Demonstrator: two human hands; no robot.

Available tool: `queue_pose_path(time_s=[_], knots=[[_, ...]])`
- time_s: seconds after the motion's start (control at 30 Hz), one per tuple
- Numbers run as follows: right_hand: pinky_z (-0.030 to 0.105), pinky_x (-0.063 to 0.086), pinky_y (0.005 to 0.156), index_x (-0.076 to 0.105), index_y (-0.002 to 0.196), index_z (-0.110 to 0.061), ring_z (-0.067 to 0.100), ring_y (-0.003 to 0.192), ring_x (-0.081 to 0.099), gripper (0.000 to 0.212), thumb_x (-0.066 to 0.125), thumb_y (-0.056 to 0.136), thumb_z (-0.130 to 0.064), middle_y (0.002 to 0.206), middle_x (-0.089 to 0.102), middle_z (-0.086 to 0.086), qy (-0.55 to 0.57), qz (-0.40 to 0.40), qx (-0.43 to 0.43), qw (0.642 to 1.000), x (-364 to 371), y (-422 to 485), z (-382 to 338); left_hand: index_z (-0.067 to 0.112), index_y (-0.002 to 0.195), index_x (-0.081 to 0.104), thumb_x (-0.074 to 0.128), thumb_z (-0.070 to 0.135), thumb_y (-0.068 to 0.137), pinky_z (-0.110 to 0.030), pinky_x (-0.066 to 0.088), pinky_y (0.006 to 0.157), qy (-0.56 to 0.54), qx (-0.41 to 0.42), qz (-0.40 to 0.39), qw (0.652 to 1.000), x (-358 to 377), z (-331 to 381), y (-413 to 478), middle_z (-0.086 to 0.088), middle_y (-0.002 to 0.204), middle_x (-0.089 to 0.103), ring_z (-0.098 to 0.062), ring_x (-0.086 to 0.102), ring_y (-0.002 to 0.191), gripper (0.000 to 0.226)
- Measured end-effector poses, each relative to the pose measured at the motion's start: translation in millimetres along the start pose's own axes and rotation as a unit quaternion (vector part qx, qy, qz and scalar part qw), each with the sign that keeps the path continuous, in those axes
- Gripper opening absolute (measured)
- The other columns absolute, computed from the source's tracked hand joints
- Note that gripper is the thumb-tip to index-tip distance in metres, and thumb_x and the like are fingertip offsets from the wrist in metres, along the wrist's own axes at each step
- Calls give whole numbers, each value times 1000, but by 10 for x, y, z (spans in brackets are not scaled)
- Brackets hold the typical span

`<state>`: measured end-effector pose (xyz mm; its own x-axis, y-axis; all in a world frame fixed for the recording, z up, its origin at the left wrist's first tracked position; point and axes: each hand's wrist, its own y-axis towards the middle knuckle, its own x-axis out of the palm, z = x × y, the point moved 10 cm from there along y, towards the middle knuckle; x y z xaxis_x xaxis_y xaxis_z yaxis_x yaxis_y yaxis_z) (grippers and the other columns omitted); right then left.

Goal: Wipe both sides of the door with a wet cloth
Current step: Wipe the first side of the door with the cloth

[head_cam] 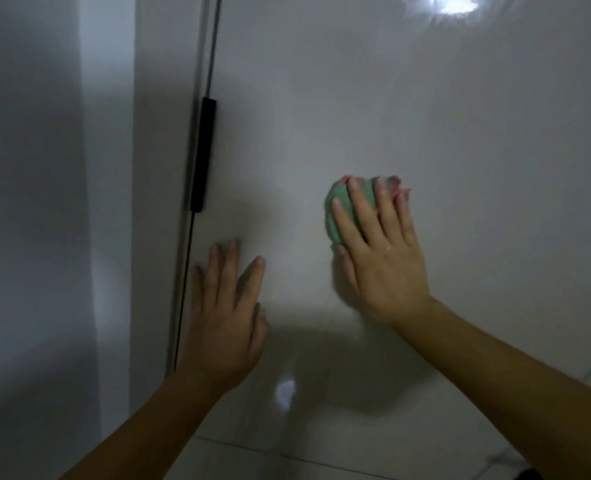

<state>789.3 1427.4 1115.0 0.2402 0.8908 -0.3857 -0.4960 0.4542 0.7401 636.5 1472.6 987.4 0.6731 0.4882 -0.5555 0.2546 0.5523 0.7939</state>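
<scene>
Head view. My right hand [380, 258] presses a cloth [334, 213] flat against the face of a white glossy door [356, 98]. The fingers are straight and spread, lying over the cloth, not curled round it. The thumb sits at the cloth's lower edge.

The cloth is bunched into a rounded wad. It is mint green on the left side, with pink folds showing along its top edge and between my fingers. Most of it is hidden under my fingers and palm. The visible part curves from beside my index finger up and over the fingertips. The wad has no distinct end, so I cannot tell a long axis for it. My fingers over it point up the door, leaning slightly left. It lies on the door at mid-height in the view, right of centre.

My left hand [224, 320] rests on the same face, lower and to the left, well apart from the cloth. Its fingers are straight and together, holding nothing, and they point upward.

Just left of this hand runs the door's vertical edge seam, which carries a long black bar [202, 154] set upright. Beyond the seam stand a pale frame [162, 168] and a grey wall [27, 202]. A bright reflection [453, 1] shows at the top of the door. Pale floor tiles [322, 455] show below.
</scene>
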Motion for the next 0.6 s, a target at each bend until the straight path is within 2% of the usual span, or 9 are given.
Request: queue_pose_path(time_s=[0.03,0.1,0.17,0.23,0.37,0.43,0.53,0.6], knots=[[59,8,126,30,160,-13,45,155,11,67,54,100,-28,168,17,17,10,-2,-2,1000,8,-132,-44,7,158,31,44,27,97,-72,18,119,-1,9,-4,1000,3,81,20,-25,169,6,-46,3,157,66],[57,18,125,37,156,-14,42,152,21,70,63,92,-26,164,26,14,4,-32,-74,997,62,-477,-261,7,158,32,43,29,97,-72,17,120,2,36,-11,999,11,258,58,-23,170,6,-44,2,157,66],[52,19,126,36,157,-18,36,153,23,71,62,92,-28,165,28,10,-10,-69,-138,988,90,-669,-272,8,159,33,43,30,96,-71,15,120,3,65,-13,998,30,414,102,-22,170,5,-43,2,158,67],[53,12,127,30,160,-18,36,156,15,70,54,95,-28,167,22,10,-15,-51,-119,991,27,-571,17,10,159,33,44,32,96,-71,14,120,14,89,-14,996,67,534,151,-21,171,5,-42,3,158,67],[60,3,126,25,161,-13,44,155,6,67,48,99,-24,167,15,18,-6,7,38,999,-129,-502,654,14,158,34,44,34,95,-74,12,118,58,101,-17,993,201,661,218,-20,171,7,-42,4,158,66],[60,4,126,27,159,-13,44,154,8,68,48,95,-24,165,19,19,9,-22,17,1000,-68,-776,514,14,157,37,48,33,93,-75,13,117,78,93,-13,993,243,673,228,-21,171,7,-44,5,157,67],[56,13,126,33,157,-16,38,154,15,66,51,94,-27,163,26,12,1,-74,-79,994,-15,-1153,335,12,155,40,54,30,89,-76,12,117,98,80,-7,992,268,687,204,-22,170,8,-44,8,157,70],[55,11,127,29,159,-17,39,155,13,67,49,96,-29,166,22,11,-15,-55,-64,996,-59,-1110,564,12,155,40,52,31,90,-77,14,115,94,101,-14,990,303,804,176,-22,170,9,-44,9,157,69]])
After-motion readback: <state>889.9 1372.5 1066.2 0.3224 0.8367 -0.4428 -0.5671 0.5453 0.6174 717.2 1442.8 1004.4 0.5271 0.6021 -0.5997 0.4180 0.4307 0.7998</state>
